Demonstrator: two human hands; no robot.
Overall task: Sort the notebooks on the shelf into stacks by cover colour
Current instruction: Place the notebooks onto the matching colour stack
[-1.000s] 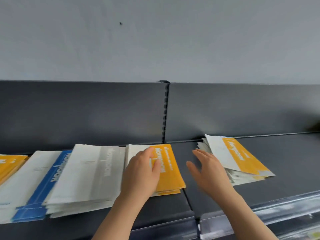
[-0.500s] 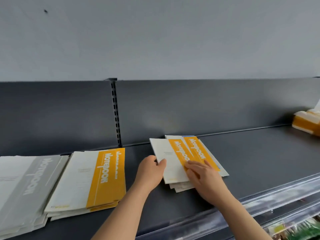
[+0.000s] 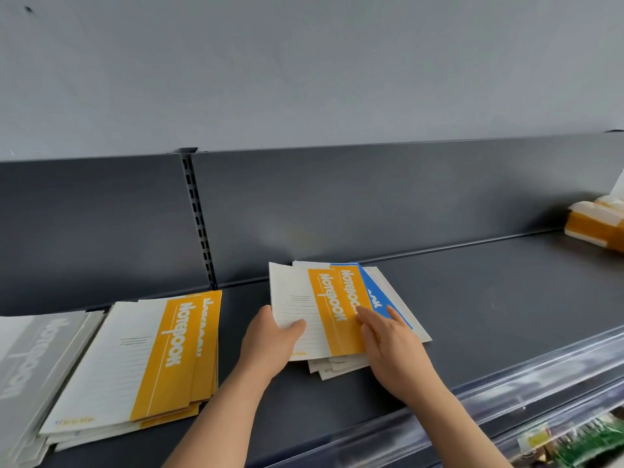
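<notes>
On the dark shelf (image 3: 489, 298), three piles of notebooks: a grey stack (image 3: 30, 359) at far left, a yellow stack (image 3: 135, 359) just beside it, a loose mixed pile (image 3: 337, 364) mid-shelf. In that pile, two yellow notebooks (image 3: 351, 287) on top, one blue notebook (image 3: 374, 298) showing beneath. Curled round the top yellow notebook (image 3: 304, 309) at its white edge: left hand (image 3: 270, 342), thumb above. Flat on its yellow band, fingers straight, pressing: right hand (image 3: 391, 349). Far right, yellow-and-white packs (image 3: 597, 228), blurred.

Grey wall (image 3: 304, 62) above the left-hand grip (image 3: 270, 346); slotted upright (image 3: 199, 224) up-left of it; orange-white packs (image 3: 597, 224) far right — clear price rail (image 3: 540, 376) below-right, blurred green goods (image 3: 587, 440) beneath.
</notes>
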